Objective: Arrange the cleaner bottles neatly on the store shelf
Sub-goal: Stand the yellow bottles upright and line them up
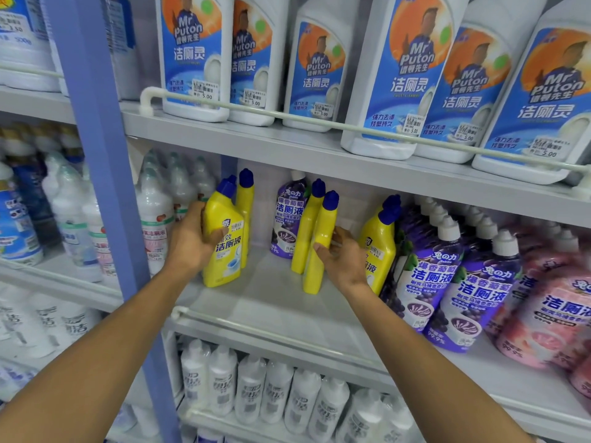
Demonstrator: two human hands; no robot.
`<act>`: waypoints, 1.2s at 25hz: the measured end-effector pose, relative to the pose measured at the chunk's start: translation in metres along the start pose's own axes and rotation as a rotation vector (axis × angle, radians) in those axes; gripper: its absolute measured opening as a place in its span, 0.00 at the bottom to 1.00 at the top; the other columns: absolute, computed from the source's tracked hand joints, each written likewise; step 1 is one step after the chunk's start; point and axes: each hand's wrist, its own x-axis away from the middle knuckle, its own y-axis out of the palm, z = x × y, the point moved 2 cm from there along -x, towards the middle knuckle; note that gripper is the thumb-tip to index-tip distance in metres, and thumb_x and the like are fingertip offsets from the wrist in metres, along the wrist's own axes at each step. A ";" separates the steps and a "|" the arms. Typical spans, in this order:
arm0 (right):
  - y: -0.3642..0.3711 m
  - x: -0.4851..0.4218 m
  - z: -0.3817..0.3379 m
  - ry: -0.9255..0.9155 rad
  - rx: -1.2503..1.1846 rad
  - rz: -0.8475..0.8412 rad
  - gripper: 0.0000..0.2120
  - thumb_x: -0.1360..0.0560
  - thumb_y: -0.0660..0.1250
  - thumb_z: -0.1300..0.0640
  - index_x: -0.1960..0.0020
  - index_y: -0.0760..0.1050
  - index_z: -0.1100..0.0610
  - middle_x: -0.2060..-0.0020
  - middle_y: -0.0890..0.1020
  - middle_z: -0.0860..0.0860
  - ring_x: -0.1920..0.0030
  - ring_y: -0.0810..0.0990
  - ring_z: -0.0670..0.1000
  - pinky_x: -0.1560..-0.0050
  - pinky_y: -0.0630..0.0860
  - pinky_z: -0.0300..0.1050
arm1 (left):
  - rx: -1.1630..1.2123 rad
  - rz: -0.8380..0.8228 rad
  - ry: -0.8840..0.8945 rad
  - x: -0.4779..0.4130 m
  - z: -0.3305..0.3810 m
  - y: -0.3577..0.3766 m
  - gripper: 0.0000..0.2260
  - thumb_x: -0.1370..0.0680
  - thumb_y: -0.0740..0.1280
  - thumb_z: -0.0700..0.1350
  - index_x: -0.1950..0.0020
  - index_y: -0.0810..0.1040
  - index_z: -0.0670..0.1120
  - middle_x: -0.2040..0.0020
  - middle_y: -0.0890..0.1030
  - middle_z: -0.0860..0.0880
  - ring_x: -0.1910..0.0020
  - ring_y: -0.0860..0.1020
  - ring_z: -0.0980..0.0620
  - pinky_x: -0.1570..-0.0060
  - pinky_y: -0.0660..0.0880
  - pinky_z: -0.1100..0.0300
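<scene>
Progress on the middle shelf (pixel 275 302) I judge as partial. Taking the lone purple bottle (pixel 289 215) at the back of that shelf as my landmark: left of it, my left hand (pixel 192 239) is wrapped around the front yellow bottle (pixel 224 238), thumb across its label, with at least one more yellow bottle (pixel 245 203) standing just behind. Right of the landmark, my right hand (pixel 342 254) is closed on a side-on yellow bottle (pixel 321 244), another narrow yellow one (pixel 307 228) touching it behind, and a further yellow bottle (pixel 379 244) stands beyond my wrist against the purple row (pixel 447 276). The yellow stock thus sits in three loose clusters, facings mixed, with bare shelf in front of the landmark; grouping and turning labels forward remain, in my assessment. Hidden: the right hand's fingers behind the bottle, the rightmost yellow label in part, and how deep each cluster runs. The neighbouring bay is too blurred to assess.
</scene>
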 end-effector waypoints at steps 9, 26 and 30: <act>0.006 0.002 0.001 0.071 0.067 -0.085 0.45 0.30 0.78 0.43 0.21 0.61 0.55 0.27 0.73 0.52 0.31 0.76 0.53 0.32 0.75 0.54 | 0.227 -0.163 -0.115 -0.010 0.001 -0.005 0.19 0.26 0.76 0.37 0.47 0.72 0.55 0.50 0.83 0.47 0.49 0.82 0.43 0.45 0.81 0.43; 0.041 0.019 -0.023 -0.067 -0.089 -0.221 0.35 0.32 0.80 0.50 0.29 0.68 0.47 0.42 0.80 0.41 0.43 0.80 0.41 0.42 0.79 0.42 | 0.317 -0.236 -0.127 -0.005 0.004 -0.002 0.19 0.26 0.76 0.37 0.39 0.73 0.43 0.44 0.84 0.40 0.44 0.83 0.40 0.44 0.81 0.44; 0.044 0.013 -0.016 -0.030 -0.103 -0.204 0.28 0.30 0.77 0.54 0.32 0.72 0.48 0.44 0.83 0.47 0.47 0.82 0.48 0.44 0.79 0.47 | 0.317 -0.233 -0.133 -0.002 0.003 0.003 0.19 0.26 0.76 0.39 0.39 0.74 0.42 0.44 0.84 0.41 0.44 0.83 0.40 0.42 0.80 0.43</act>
